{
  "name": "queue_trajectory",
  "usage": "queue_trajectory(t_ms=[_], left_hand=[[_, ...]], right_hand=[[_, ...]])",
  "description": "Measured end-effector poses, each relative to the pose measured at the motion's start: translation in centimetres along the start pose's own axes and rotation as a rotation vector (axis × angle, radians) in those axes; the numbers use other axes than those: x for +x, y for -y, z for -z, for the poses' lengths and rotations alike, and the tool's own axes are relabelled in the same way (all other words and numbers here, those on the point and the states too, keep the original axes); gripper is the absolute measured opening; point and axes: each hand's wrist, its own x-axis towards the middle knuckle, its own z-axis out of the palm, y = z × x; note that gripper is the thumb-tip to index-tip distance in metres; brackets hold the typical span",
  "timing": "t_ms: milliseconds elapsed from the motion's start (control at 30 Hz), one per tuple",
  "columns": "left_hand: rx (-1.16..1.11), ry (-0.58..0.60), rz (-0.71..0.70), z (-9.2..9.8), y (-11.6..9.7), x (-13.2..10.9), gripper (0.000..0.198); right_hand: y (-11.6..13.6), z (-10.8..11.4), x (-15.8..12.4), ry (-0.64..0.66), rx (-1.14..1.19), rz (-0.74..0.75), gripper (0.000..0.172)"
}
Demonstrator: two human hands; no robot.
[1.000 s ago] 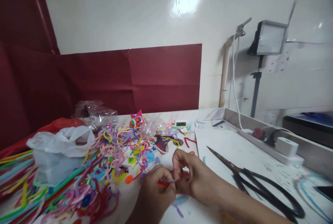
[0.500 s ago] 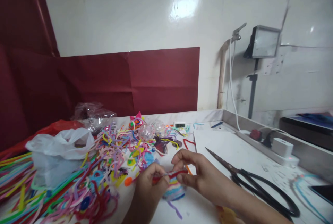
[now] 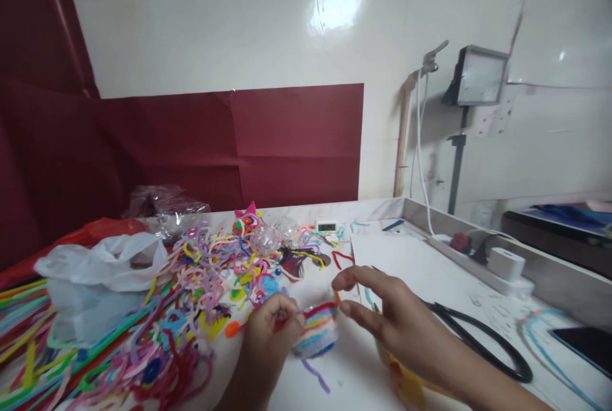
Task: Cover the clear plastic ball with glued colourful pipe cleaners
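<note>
My left hand [image 3: 272, 334] is closed in a pinch on the left end of a striped piece of fuzzy pipe cleaners [image 3: 316, 333]. Bands of red, yellow, pink, white and blue run across it, with red along its top edge. A loose purple strand [image 3: 316, 376] hangs below. Just right of the piece is my right hand [image 3: 377, 302], its thumb and forefinger apart. A bit of orange [image 3: 337, 297] shows by those fingertips; whether they touch it I cannot tell. Black-handled scissors [image 3: 482, 338] lie partly hidden behind my right forearm.
A tangle of coloured pipe cleaners [image 3: 205, 277] spreads over the left side, beside a white plastic bag [image 3: 102, 283]. A small digital display [image 3: 327, 227] stands at the back. To the right are a white charger [image 3: 505, 264] and a phone [image 3: 586, 350]. Something yellow [image 3: 406, 385] lies under my right forearm.
My right hand has let go of the striped piece and moved right, its fingers parting. The left hand keeps its hold. The whole view has shifted slightly.
</note>
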Motion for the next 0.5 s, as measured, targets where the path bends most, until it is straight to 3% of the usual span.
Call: queue_trajectory(t_ms=[133,267,500], left_hand=[[0.047,-0.061,-0.020,0.1,-0.3,0.0,0.013],[0.005,-0.082,0.023,0.1,-0.6,0.1,0.014],[-0.077,-0.096,0.073,-0.1,-0.4,0.3,0.017]], right_hand=[[-2.3,1.8,-2.6,0.050,-0.306,0.027,0.023],[-5.2,1.6,-5.9,0.185,-0.556,0.089,0.035],[-9.7,-0.2,-8.2,0.029,-0.784,0.220,0.038]])
